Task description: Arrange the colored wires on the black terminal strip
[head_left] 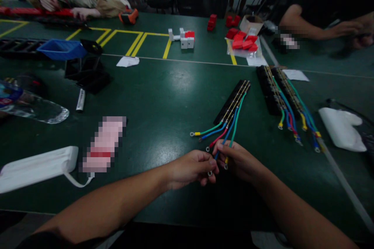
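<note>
A black terminal strip point(233, 102) with brass-coloured bars lies tilted on the green table, and green, blue and red wires with ring lugs run from its near end. My left hand point(196, 168) is closed on the blue wire point(232, 126) near its ring lug. Beside it, my right hand point(233, 155) pinches the same bundle, with the blue wire and the longer green wire point(239, 114) passing by its fingers. A yellow-sleeved lug pokes out below that hand. To the left, a short red wire point(218, 139) lies loose, its ring lug near my fingers.
Two similar wired strips point(270, 93) lie at right, by a white bag-like object point(341, 128). At left are a white power bank-like block point(37, 168), a plastic bottle point(37, 105) and a blue bin point(62, 48). Red parts point(244, 42) lie farther back. Two people sit across.
</note>
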### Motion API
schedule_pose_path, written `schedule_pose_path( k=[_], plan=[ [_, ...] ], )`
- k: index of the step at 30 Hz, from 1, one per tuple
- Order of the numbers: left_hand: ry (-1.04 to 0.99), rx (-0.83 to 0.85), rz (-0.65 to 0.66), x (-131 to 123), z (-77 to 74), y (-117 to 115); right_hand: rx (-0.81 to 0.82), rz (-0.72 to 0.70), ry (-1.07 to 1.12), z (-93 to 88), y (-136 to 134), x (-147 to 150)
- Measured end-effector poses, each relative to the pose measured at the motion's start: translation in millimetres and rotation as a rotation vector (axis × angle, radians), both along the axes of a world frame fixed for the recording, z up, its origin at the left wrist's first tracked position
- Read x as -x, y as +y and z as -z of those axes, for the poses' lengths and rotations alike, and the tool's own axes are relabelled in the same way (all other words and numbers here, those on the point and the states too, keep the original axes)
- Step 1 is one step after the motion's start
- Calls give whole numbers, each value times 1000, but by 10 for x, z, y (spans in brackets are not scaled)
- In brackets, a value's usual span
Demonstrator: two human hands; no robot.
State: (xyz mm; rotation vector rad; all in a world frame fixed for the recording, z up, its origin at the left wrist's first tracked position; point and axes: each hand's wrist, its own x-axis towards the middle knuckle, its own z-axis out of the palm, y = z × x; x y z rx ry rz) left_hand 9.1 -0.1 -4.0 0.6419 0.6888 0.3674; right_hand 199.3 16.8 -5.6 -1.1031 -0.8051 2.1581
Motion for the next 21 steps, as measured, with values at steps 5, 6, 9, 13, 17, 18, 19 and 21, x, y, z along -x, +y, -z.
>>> schedule_pose_path(
  k=[5, 6, 9, 13, 17, 18, 19, 21],
  plan=[
    [-10, 19, -14, 7, 4, -6, 1, -5, 10, -5, 1, 2],
    [-10, 22, -17, 8, 3, -6, 2, -5, 11, -1, 1, 1],
    [-8, 24, -14, 8, 2, -4, 3, -7, 10, 10, 1, -1],
    [-11, 15, 10, 12, 17, 1, 2, 6, 9, 1, 0, 4],
    [-7, 10, 36, 22, 45, 4, -9, 11, 0, -19, 0, 8],
    [-7, 9, 39, 25, 50, 4, -7, 9, 1, -21, 0, 7],
    [-7, 8, 43, 26, 53, 5, -4, 7, 1, -21, 0, 7],
    [-6, 4, 48, 27, 56, 5, 3, 9, 1, -16, 1, 5]
  ],
)
